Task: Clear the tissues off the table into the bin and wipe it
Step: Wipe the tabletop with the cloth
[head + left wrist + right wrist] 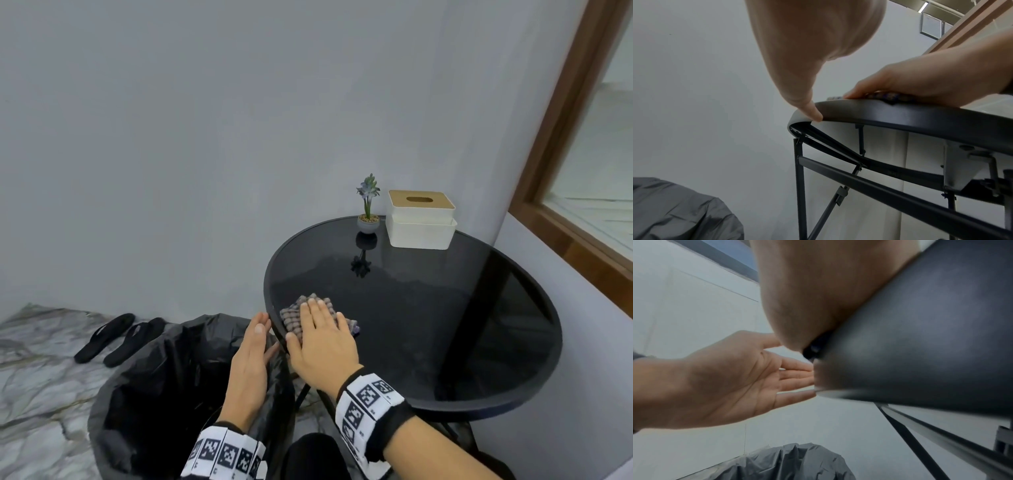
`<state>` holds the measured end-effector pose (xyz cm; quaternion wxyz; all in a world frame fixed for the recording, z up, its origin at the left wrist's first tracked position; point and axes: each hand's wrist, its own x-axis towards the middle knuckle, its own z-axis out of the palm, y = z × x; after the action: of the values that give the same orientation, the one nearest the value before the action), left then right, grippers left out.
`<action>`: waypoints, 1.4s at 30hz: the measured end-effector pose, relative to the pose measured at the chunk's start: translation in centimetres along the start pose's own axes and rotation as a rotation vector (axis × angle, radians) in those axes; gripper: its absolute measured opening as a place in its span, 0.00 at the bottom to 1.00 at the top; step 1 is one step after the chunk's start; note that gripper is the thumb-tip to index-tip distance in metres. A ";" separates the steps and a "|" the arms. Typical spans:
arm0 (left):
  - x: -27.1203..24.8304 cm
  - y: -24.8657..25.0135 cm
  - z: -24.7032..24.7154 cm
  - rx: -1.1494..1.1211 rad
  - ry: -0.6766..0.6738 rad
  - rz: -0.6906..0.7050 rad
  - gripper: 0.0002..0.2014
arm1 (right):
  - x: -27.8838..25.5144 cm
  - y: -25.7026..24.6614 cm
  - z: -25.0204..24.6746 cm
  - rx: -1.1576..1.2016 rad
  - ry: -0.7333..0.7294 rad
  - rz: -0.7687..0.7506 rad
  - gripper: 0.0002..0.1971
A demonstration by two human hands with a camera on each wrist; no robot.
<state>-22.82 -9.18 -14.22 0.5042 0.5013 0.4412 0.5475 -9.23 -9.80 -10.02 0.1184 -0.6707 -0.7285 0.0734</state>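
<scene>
My right hand [318, 329] lies flat, fingers straight, pressing a checked cloth [294, 317] onto the left edge of the round black glass table [445, 308]. My left hand [253, 353] is held open, palm up and cupped, just below the table rim [900, 113] and over the bin lined with a black bag [154, 394]. In the left wrist view a fingertip [813, 113] touches the rim, and the cloth [884, 95] shows under the right hand [920, 81]. The right wrist view shows the open left palm [731, 379] beside the table edge. No tissues are in sight on the table.
A white tissue box with a wooden lid [421, 219] and a small potted plant [368, 212] stand at the table's far edge by the wall. Black slippers [120, 337] lie on the marble floor to the left. A wood-framed window [582, 154] is on the right.
</scene>
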 end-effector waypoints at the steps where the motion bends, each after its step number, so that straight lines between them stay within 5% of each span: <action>1: 0.0 0.0 0.1 -0.014 0.003 0.001 0.35 | 0.4 -0.2 0.1 0.005 0.008 0.037 0.35; 5: 0.6 0.1 -0.3 -0.095 0.006 -0.044 0.38 | 2.3 -2.0 0.7 0.031 0.008 0.006 0.34; 12: 0.6 0.6 -0.3 -0.016 -0.005 -0.056 0.14 | 1.8 -2.0 0.4 0.026 -0.022 -0.163 0.30; 14: 0.4 0.5 -0.4 0.019 -0.006 -0.053 0.17 | 0.4 -1.2 0.3 0.026 -0.014 -0.156 0.30; 17: -0.2 0.4 -0.4 0.121 -0.030 -0.007 0.34 | -2.1 0.5 0.7 0.005 0.077 -0.111 0.30; 21: -0.6 0.4 0.2 0.347 -0.068 0.111 0.29 | -4.4 3.6 0.6 -0.101 0.232 0.028 0.30; 27: -0.5 -0.4 0.5 0.577 -0.068 0.136 0.37 | -4.4 3.6 -0.2 -0.043 0.089 0.059 0.40; 33: -1.0 0.0 1.7 0.738 -0.087 0.127 0.41 | -7.3 5.1 -0.3 -0.110 0.160 0.023 0.28; 42: -1.2 0.0 3.0 0.900 -0.218 0.231 0.35 | -7.0 6.3 -1.1 -0.094 0.133 0.172 0.30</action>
<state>-19.86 -10.40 -14.01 0.2163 0.7702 0.5204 0.2985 -2.39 -16.28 -11.19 0.1282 -0.7390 -0.6613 0.0046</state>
